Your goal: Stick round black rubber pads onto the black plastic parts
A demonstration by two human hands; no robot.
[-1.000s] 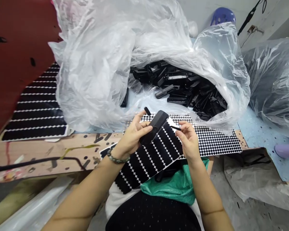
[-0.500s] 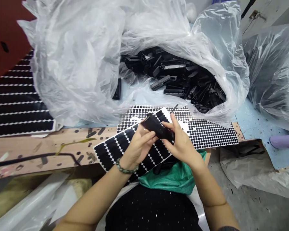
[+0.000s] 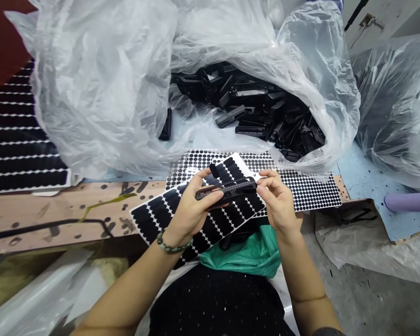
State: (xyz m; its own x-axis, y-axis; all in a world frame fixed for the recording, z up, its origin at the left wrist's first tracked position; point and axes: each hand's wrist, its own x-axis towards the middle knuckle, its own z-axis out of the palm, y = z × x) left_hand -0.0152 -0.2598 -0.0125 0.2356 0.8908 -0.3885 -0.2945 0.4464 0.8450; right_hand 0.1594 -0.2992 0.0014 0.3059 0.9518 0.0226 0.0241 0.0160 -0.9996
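My left hand is wrapped round the near end of a long black plastic part, a small black oval pad showing by its index fingertip. At the part's right end, my right hand has thumb and fingertips pinched together; what lies between them is too small to name. Beneath both hands lies a white sheet with rows of black oval stickers, tilted on top of sheets of black round dots.
Behind, a large clear plastic bag opens onto a heap of black plastic parts. Another black-striped sheet is at the left. A green bag hangs below the table edge; a purple tube lies right.
The black part has been turned to lie lengthwise with its recessed side in view. My right hand has shifted right, to its end, and its fingers have closed together.
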